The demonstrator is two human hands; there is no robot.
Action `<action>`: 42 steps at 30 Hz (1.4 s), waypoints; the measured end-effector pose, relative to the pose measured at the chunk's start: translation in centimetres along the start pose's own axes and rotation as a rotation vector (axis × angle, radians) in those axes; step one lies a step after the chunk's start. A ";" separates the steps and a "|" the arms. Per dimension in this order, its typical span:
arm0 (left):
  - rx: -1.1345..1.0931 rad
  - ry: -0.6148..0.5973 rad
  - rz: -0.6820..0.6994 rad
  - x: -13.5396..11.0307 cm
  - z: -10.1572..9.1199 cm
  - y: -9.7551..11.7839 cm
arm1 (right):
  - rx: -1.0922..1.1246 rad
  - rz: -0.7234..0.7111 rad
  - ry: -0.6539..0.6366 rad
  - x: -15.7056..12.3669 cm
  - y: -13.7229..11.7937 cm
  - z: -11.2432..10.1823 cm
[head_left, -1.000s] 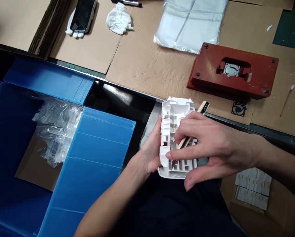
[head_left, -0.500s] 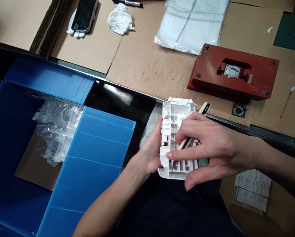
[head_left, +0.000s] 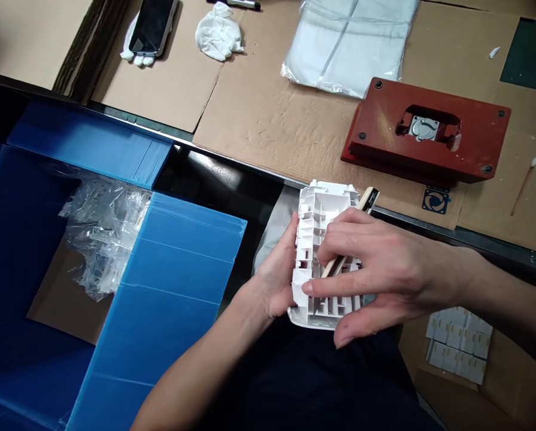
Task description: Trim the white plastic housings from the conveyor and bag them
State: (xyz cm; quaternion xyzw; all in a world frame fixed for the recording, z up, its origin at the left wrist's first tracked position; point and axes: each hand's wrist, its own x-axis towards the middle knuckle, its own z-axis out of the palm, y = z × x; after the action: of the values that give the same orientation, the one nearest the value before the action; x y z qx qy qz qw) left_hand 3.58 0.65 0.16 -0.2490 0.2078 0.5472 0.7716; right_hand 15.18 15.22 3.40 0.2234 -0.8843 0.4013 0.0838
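Observation:
A white plastic housing (head_left: 333, 203), its inside split by ribs into small compartments, is tilted up in front of my body. My left hand (head_left: 276, 275) grips it along its left edge, fingers behind it. My right hand (head_left: 384, 263) lies over the open ribbed side, closed round a slim knife with a pale wooden handle (head_left: 368, 199) and a black label. The handle points up and right; its metal end is down among the lower ribs, mostly hidden. My right index fingertip rests at the housing's left wall, and the thumb is near its lower right corner.
A red block fixture (head_left: 384, 126) holding a small metal part stands on the cardboard-covered bench (head_left: 259, 126). A cotton swab (head_left: 523, 185), bagged white sheets (head_left: 339, 48) and a phone (head_left: 153, 27) lie there. Left is a blue box (head_left: 173, 287) with plastic bags; low right, a carton of white parts (head_left: 459, 341).
The housing has shifted slightly right and down. The knife handle has slid a little left and lower, its metal end now less visible. Both grips stay the same.

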 end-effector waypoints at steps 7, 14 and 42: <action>-0.028 0.028 -0.005 0.2 -0.1 0.0 | -0.019 -0.007 0.016 -0.3 0.1 0.2; -0.046 0.052 -0.033 0.3 0.0 -0.1 | 0.000 -0.009 0.038 -0.1 0.2 0.5; -0.015 -0.159 0.236 -1.2 -1.6 1.6 | 0.007 0.387 0.365 -2.2 0.4 0.3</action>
State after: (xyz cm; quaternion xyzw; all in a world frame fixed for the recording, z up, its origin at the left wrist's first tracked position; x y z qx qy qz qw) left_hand 1.64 -0.85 -0.64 -0.1844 0.1696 0.6536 0.7142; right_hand 16.92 15.88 2.21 -0.0256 -0.8794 0.4466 0.1629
